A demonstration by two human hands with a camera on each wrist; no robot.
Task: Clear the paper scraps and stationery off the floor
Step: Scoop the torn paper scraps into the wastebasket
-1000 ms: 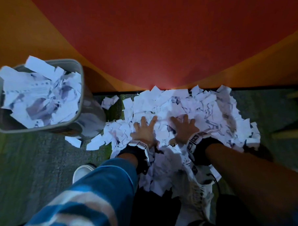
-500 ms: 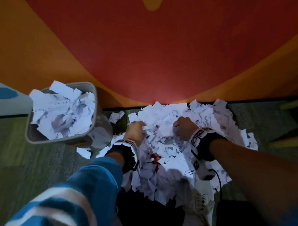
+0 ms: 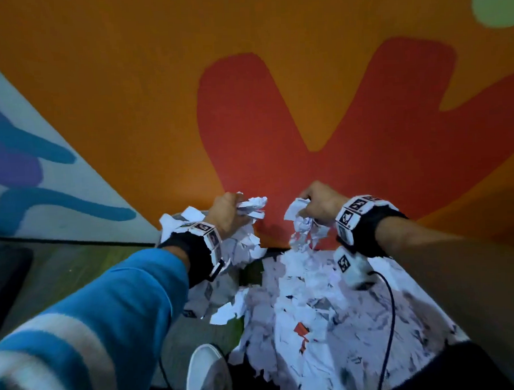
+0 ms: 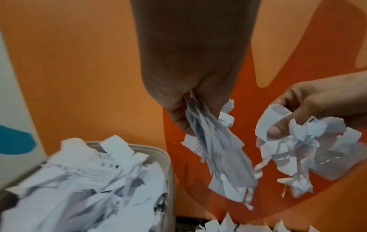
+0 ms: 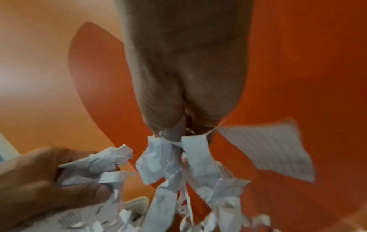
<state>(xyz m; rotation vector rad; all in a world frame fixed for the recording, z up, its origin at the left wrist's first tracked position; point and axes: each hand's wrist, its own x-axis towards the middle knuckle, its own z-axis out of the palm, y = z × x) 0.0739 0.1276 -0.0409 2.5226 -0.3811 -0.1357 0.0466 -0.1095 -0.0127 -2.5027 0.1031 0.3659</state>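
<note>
The fingers of the left hand [image 3: 225, 212] are curled tight around a bunch of torn white paper scraps [image 4: 216, 150], which hang down from the fist in a ragged tail; the left wrist view shows them clamped between thumb and fingers. The right hand [image 3: 319, 202] is closed in the same way on its own crumpled handful [image 3: 301, 222], with a lined sheet sticking out to one side in the right wrist view. Both fists are raised in front of the orange and red wall [image 3: 275, 111], near each other but apart, and loose bits trail from each. Just below and to the left of the left hand stands the grey waste bin [image 4: 157, 150], already heaped with torn paper to its rim. Beneath the right hand, the large pile of scraps [image 3: 329, 324] covers the carpet [image 3: 76, 270] up to the wall, with a small red piece [image 3: 301, 330] lying in it; what that is cannot be told. The step in hand appears to be carrying two handfuls to the bin, and much of the clearing is left. The next move likely calls for bringing both fists over the bin's opening and releasing low, since the bin is so full that scraps could slide off the heap and fall back to the floor.
</note>
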